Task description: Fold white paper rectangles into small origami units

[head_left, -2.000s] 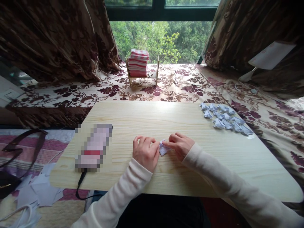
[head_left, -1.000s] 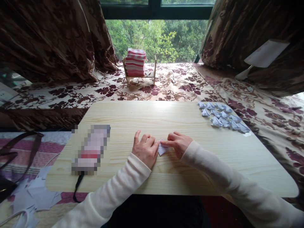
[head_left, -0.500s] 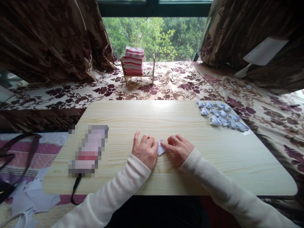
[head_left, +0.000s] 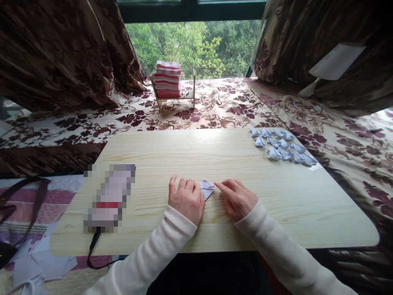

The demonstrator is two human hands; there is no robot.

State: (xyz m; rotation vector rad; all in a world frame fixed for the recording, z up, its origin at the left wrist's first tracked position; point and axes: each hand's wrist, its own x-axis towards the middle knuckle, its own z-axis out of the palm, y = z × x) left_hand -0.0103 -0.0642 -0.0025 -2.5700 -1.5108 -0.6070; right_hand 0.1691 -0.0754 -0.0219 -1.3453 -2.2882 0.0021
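Observation:
A small piece of folded white paper (head_left: 207,189) lies on the pale wooden table (head_left: 172,151), in front of me. My left hand (head_left: 185,201) keeps hold of its left edge, the fingertips and thumb pressed down there and covering part of it. To the right of the paper is my right hand (head_left: 238,198), its index finger stretched towards the paper with a small gap between. The other fingers of that hand are loosely bent and hold nothing. Crease lines show on the paper's upper face.
Several folded paper pieces (head_left: 281,143) stand grouped at the table's far right corner. A phone (head_left: 112,194), blurred out, lies at the left with a black strap (head_left: 93,246). Loose white sheets (head_left: 43,256) lie below left. Behind stand a small rack with striped cloths (head_left: 167,80) and a lamp (head_left: 337,61).
My right hand has drawn back from the paper to the right, where its fingertip was pressing before. More of the paper now shows. My left hand stays at its edge. The view has shifted slightly.

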